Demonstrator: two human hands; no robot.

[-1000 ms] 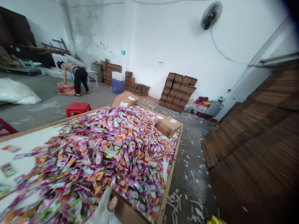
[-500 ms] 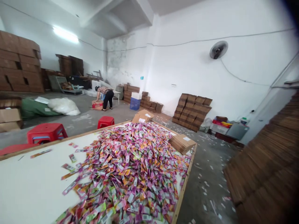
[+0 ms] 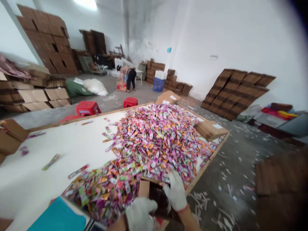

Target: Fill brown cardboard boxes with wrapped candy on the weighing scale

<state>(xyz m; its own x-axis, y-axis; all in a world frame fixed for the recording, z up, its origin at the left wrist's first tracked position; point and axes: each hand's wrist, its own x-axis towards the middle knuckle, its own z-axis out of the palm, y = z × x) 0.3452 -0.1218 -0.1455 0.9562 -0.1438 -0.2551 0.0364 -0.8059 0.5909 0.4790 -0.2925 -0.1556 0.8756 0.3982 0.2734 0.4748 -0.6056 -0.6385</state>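
A large heap of small, shiny, colourful packets (image 3: 154, 138) covers much of the white table (image 3: 79, 141). An open cardboard box (image 3: 144, 188) stands at the heap's near edge, its inside dark. My right hand (image 3: 176, 191), in a white glove, is at the box's right side, fingers stretched toward the packets and thumb apart; I see nothing held in it. My left hand (image 3: 141, 213), also gloved, is beside the box's near left side. It is blurred and its fingers are partly hidden, so its grip is unclear.
Flat cardboard stacks (image 3: 211, 130) rest on the table's right edge. A teal object (image 3: 59, 216) is at the near left, with another box (image 3: 12, 136) farther left. Red stools (image 3: 88, 108) stand beyond the table. A person (image 3: 130, 77) bends over a carton in the background.
The view has turned down and to the right. Both gloved hands, the open box and the teal object now show. The person in the background is still bent over.
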